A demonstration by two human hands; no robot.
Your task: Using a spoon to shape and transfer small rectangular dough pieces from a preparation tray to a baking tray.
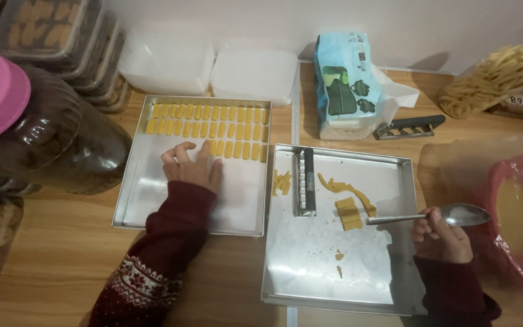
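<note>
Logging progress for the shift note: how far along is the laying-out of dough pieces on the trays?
Done: about three rows of yellow dough pieces fill the top of the left tray. In hand: the left hand rests at the third row's left end; the right hand holds a spoon in its grip. Left: cut pieces and scraps still lie on the right tray; most of the left tray is bare.

The left hand (190, 165) lies flat, palm down, fingers a little spread and pointing away from the body — its arm comes up in a dark red patterned sleeve. The right hand (440, 235) is closed in a loose fist, knuckles up, wrist in the same red sleeve.
</note>
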